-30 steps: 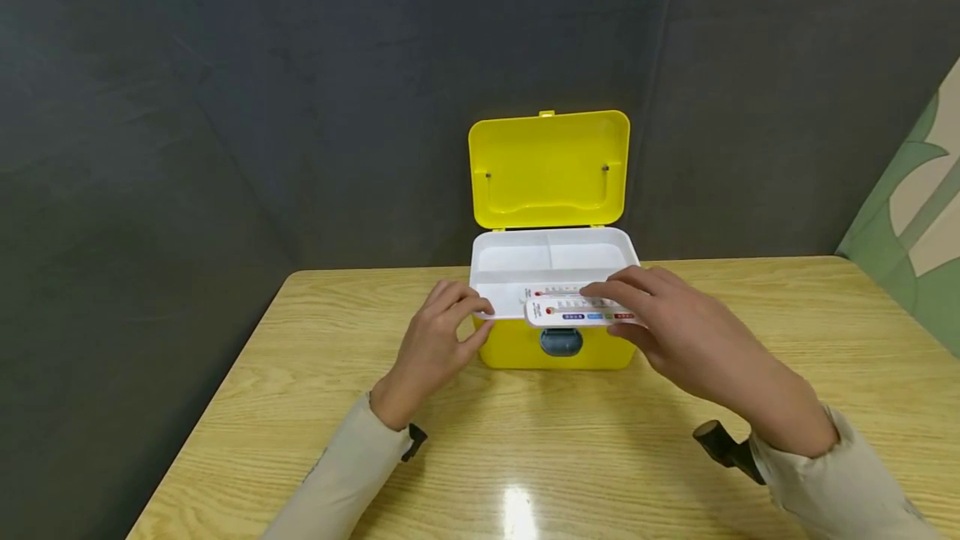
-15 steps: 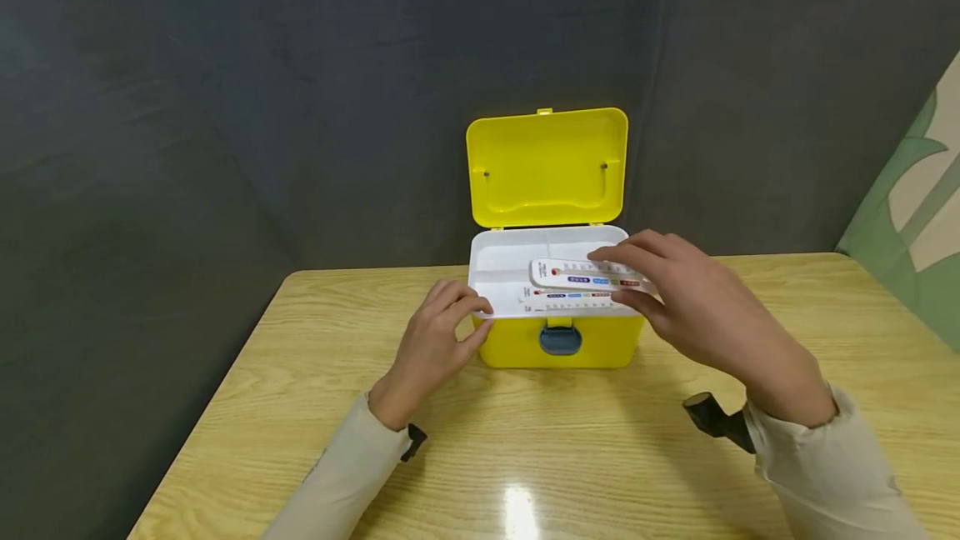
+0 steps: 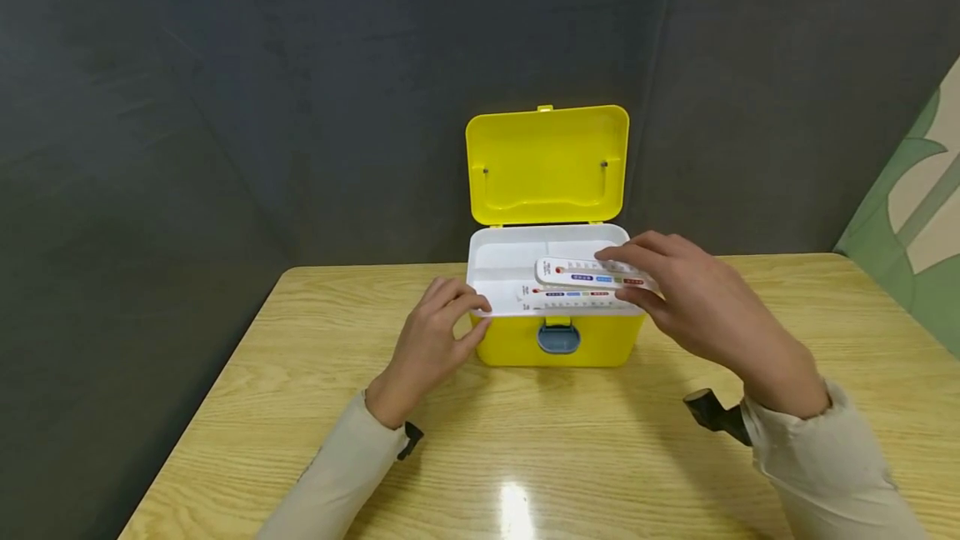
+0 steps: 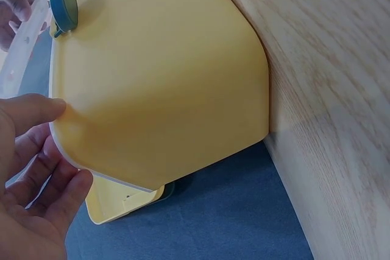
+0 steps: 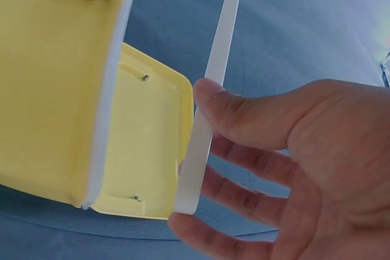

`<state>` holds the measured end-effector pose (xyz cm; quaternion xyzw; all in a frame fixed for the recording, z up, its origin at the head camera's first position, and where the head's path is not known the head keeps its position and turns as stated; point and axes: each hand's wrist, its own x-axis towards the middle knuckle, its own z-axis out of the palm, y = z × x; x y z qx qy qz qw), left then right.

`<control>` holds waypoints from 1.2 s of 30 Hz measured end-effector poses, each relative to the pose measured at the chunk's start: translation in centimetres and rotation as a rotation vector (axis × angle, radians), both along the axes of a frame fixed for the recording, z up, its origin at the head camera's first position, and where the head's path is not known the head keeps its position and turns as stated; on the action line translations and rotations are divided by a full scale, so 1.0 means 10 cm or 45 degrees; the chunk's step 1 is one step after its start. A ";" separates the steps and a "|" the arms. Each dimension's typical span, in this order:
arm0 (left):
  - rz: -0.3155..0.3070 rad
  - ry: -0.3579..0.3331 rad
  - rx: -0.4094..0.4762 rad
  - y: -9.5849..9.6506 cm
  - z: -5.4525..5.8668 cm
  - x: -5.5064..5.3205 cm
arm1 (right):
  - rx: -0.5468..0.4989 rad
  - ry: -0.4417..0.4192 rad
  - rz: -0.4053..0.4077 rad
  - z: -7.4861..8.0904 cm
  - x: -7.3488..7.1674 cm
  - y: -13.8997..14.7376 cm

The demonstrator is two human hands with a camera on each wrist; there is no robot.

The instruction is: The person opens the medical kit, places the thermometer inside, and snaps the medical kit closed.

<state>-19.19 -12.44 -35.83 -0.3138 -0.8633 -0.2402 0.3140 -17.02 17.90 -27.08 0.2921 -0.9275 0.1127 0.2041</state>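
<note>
A yellow storage box (image 3: 510,348) stands on the table with its lid (image 3: 547,161) raised, a white divided tray (image 3: 495,273) at its top. My left hand (image 3: 435,327) grips the front left corner of the rim, thumb (image 4: 36,111) on the yellow front wall. Between thumb and fingers my right hand (image 3: 693,302) holds a flat white thermometer (image 3: 577,273) with a red bulb and coloured bars, close over the tray's right part. Its thin white edge (image 5: 198,162) faces the right wrist camera. Beneath it, a similar thermometer (image 3: 570,298) lies in the tray's front compartment.
A blue-grey latch (image 3: 558,338) hangs on the box's front. The wooden table (image 3: 300,357) ends behind the box at a dark cloth (image 3: 360,107). A leaf-patterned panel (image 3: 915,215) rises at the far right.
My right hand has carried the thermometer from over the box's front rim back above the tray, then slightly right. My left hand keeps its place at the corner.
</note>
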 end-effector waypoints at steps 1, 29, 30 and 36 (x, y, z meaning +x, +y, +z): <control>0.001 0.003 0.000 0.00 0.00 0.00 | 0.006 -0.006 -0.007 -0.01 -0.01 0.00; 0.001 0.025 -0.005 -0.01 -0.01 0.00 | 0.058 -0.058 -0.011 -0.13 -0.11 -0.06; 0.002 0.026 -0.006 -0.01 -0.01 0.00 | 0.058 -0.052 -0.009 -0.13 -0.11 -0.07; 0.005 0.020 -0.006 -0.01 -0.02 0.00 | 0.069 -0.036 -0.003 -0.16 -0.13 -0.08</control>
